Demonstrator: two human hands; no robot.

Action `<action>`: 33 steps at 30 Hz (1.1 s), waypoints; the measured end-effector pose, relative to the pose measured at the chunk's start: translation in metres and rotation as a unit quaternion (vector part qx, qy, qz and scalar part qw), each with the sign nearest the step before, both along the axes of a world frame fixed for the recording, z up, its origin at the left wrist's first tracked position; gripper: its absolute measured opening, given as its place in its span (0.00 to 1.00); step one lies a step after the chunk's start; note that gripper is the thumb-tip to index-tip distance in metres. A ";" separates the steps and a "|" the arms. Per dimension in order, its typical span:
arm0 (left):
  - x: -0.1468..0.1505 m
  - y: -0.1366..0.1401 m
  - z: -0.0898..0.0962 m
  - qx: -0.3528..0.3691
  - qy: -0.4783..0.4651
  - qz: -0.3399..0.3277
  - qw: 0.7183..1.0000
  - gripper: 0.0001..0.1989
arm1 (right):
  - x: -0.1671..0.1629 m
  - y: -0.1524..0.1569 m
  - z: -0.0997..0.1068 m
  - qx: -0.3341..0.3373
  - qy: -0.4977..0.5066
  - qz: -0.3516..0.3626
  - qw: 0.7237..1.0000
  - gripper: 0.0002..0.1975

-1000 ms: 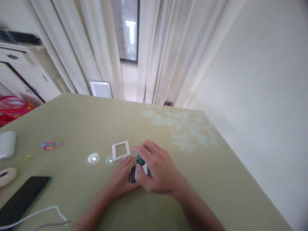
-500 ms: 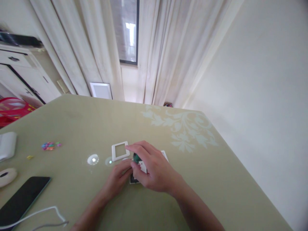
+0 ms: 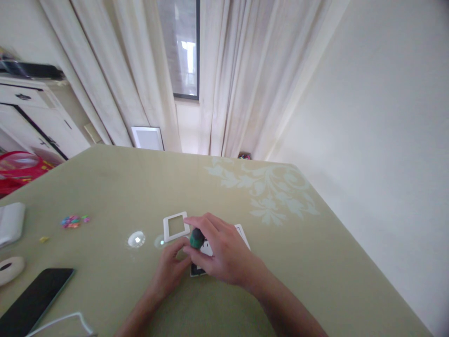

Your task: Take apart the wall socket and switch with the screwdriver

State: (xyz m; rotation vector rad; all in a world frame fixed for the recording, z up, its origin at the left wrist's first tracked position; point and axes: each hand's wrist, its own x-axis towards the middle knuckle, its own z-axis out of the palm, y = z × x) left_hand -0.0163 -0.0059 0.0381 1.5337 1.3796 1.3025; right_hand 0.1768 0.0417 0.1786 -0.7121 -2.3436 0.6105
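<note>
My right hand point(image 3: 224, 248) is closed around the green and black handle of a screwdriver point(image 3: 197, 238), which stands over a wall socket point(image 3: 206, 248). The socket has a white face with slots and a dark edge; my right hand covers much of it. At the socket's left side, my left hand point(image 3: 171, 264) is closed, thumb and fingers gripping its edge. The screwdriver's tip is hidden. A white square frame point(image 3: 166, 229) lies just beyond my hands. Another white piece point(image 3: 242, 235) sticks out behind my right hand.
On the table point(image 3: 333, 281) at the left lie a phone point(image 3: 35, 302), a white cable point(image 3: 65, 318), a white case point(image 3: 11, 223), a round white object point(image 3: 11, 270) and small coloured pieces point(image 3: 72, 221). A wall point(image 3: 393, 164) runs along the right edge.
The screwdriver handle has come further into sight between my hands. My right fingers have shifted around it, and the whole view has tilted slightly upward.
</note>
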 end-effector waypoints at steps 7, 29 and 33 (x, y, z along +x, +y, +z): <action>-0.003 0.000 0.005 0.017 0.001 -0.072 0.997 0.13 | 0.000 -0.002 -0.002 -0.004 0.007 -0.007 1.000 0.28; -0.007 -0.004 0.001 0.036 -0.015 -0.044 0.998 0.18 | 0.002 -0.005 0.000 -0.034 0.005 0.013 0.999 0.27; -0.007 -0.005 -0.007 0.041 0.036 0.000 0.998 0.20 | 0.009 -0.002 0.003 -0.030 0.050 -0.002 0.998 0.23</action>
